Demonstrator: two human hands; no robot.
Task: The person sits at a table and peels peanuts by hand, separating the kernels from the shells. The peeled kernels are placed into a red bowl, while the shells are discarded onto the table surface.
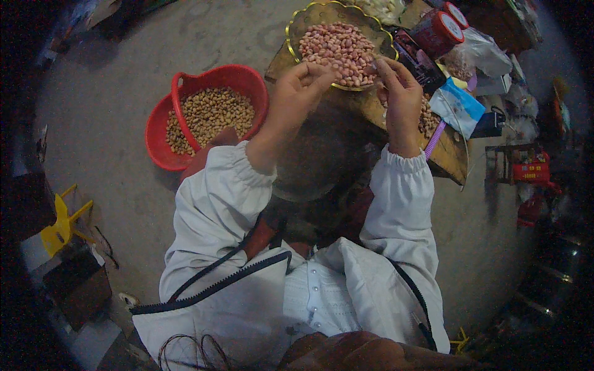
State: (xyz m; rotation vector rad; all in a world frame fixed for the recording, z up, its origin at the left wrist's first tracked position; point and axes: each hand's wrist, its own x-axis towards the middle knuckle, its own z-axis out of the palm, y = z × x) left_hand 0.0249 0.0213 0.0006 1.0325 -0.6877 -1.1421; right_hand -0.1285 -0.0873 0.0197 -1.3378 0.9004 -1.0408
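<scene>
A clear bowl [389,44] with a wavy gold rim holds a heap of pinkish shelled peanuts [338,48]. Over its near left rim is my left hand [304,86], thumb and fingertips pinched together above the peanuts. My right hand [400,92] is at the near right rim, its thumb and index finger brought together and the other fingers curled. Whether a peanut sits in either pinch is too blurred to tell. Unshelled peanuts [428,119] lie beside my right wrist, partly hidden by it. On my left stands a red plastic basket [158,130] with brownish unshelled peanuts [216,113].
The bowl stands on a wooden tabletop [448,160]. To its right crowd red lidded jars [436,35], a dark printed box [417,60], a blue-and-white packet [457,106] and plastic bags [487,51]. A yellow stool [60,225] is at far left on the concrete floor [116,185].
</scene>
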